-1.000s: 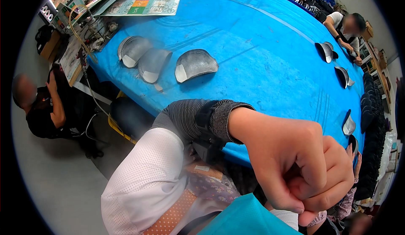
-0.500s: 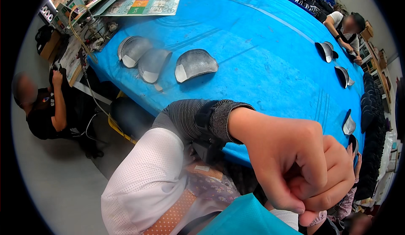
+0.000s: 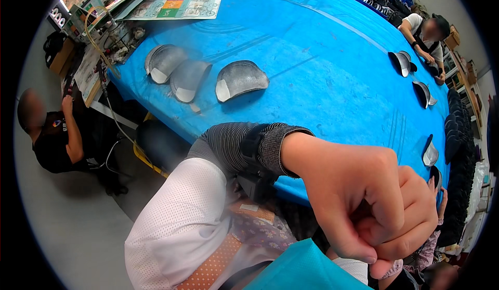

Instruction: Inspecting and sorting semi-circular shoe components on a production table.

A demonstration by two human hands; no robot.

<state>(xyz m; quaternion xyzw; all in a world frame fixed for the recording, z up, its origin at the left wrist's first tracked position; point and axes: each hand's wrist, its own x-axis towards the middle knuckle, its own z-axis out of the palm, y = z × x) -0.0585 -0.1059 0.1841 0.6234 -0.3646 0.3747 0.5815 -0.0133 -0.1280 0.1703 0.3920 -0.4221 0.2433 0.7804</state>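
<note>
My left hand (image 3: 369,201), with a striped dark sleeve and a black band at the wrist, is held close at the lower right. Its fingers are curled and the thumb tip presses against them; whatever they grip, if anything, is hidden. Of my right hand (image 3: 382,269) only what looks like a fingertip shows, just below the left thumb; the left hand covers the rest. Beyond my forearm, on a blue-covered table (image 3: 322,92), lie several curved grey shell-like pieces (image 3: 243,80), some with a pale corner patch. A teal cloth (image 3: 293,269) spreads below my hands.
Patterned boards (image 3: 182,1) lie at the table's far left. A person in black (image 3: 57,134) stands on the left beside a cluttered bench (image 3: 91,74) with a hose. Another person (image 3: 429,40) works at the far right. More grey pieces (image 3: 430,152) and dark stacked items (image 3: 455,134) line the right edge.
My hands look almost unchanged. At the left, the person in black has lowered a raised hand and shifted the head. The far-right person's hands have moved slightly.
</note>
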